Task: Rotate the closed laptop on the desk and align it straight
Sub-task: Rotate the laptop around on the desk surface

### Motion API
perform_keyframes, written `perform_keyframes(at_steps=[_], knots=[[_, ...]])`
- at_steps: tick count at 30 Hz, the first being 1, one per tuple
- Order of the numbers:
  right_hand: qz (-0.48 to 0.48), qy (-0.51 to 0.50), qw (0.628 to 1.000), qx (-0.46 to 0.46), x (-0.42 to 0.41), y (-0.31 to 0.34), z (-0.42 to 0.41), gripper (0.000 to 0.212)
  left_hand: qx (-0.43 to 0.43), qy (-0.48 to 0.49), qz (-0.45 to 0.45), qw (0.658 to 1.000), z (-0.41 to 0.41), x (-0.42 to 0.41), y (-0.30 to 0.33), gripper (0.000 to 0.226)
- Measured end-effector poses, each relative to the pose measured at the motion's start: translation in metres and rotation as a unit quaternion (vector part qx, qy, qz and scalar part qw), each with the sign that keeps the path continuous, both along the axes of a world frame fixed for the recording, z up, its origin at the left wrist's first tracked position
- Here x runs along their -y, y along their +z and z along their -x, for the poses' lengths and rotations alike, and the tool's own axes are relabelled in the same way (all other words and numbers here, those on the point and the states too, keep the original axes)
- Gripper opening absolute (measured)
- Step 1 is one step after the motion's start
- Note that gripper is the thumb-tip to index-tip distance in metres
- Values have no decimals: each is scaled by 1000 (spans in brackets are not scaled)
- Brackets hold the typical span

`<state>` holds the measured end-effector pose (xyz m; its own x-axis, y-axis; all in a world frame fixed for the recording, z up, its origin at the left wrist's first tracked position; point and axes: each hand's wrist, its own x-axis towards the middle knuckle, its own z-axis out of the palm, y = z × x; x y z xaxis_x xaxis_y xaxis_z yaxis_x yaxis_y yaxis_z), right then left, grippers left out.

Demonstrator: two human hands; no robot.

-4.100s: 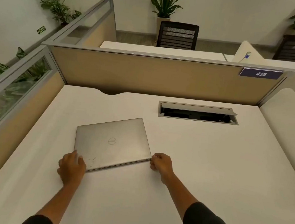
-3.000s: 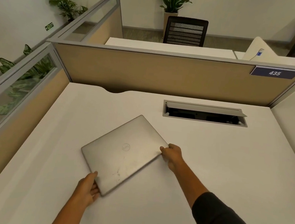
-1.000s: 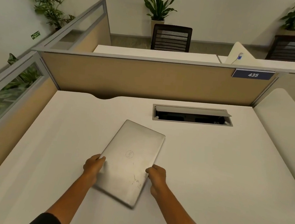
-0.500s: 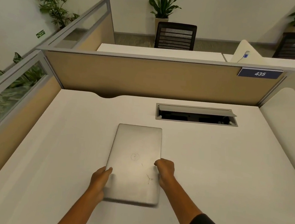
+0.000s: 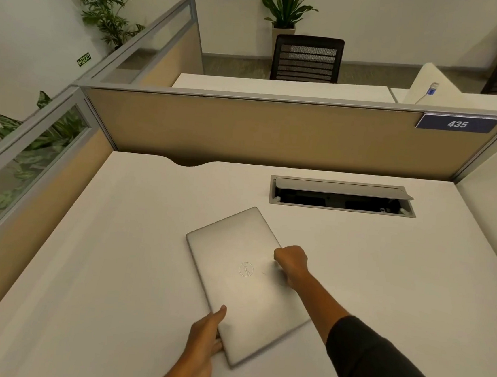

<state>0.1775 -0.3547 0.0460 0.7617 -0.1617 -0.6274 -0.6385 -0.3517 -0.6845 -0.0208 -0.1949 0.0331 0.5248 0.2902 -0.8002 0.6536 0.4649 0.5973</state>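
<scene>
— Head view had the closed laptop lying flat on the white table, skewed, its long sides running from far-left to near-right instead of square to the partition. What would you have told them?

— Turn it flat, don't lift it. One hand pushes, the other pulls, both at the edges, and sight a long edge against the cable slot at the back to judge it straight.

— And the grip?

— The left hand sat at the near-left corner, thumb laid on the lid, fingers tucked along the edge; a loose pinch on the corner, I'd say. The right hand was curled almost into a fist against the far right edge, fingers folded in. Whether they hooked under the edge, I couldn't tell.

— Any risk?

— Probably just overshooting. It looked a smooth lid on a smooth top, so it would slide easily.
</scene>
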Motion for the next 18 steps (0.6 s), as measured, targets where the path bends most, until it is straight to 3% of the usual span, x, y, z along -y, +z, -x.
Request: perform_keyframes(at_steps=[6,16,18], knots=[[35,61,998,8,-2,8,-21,32,1,3,13,1000,-3,39,-5,33],[136,185,972,44,-15,12,-46,11,-2,10,64,998,-14,71,-7,18],[152,211,964,58,-11,6,-44,21,-11,3,53,999,-15,66,-11,26]])
